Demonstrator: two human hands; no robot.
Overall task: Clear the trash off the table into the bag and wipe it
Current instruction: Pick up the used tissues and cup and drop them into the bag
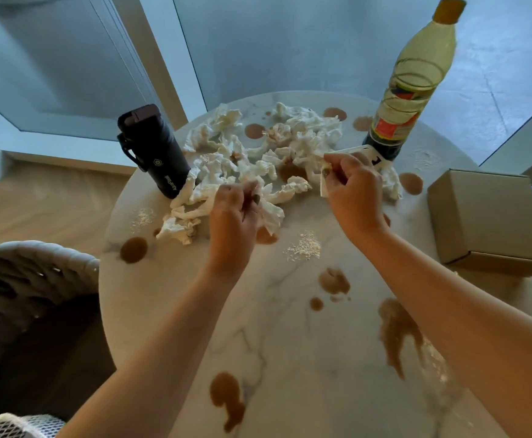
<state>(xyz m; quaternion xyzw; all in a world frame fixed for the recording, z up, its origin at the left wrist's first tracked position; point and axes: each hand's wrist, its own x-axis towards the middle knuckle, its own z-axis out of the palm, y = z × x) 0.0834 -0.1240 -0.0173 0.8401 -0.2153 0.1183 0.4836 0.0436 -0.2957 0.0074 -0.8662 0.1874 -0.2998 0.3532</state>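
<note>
The crumpled tissues [258, 153] lie in a loose heap across the far half of the round table [283, 343], from the black flask [154, 150] at the far-left edge to the yellow bottle [410, 77] at the far-right edge. My left hand [233, 222] has its fingers curled round one tissue at the near side of the heap, and my right hand [353, 197] pinches another piece just beside the bottle's base. I see no bag, so I cannot tell where the trash must go. I think the risk is this: if I drag the tissues, they can pull through the brown puddles [397, 330] and smear them, or an elbow can knock the tall bottle over. I count one flask, one bottle, one cardboard box [492, 222] at the right edge, about a dozen puddles, and three small crumb piles [304, 246]; the tissues are too tangled to count.
</note>
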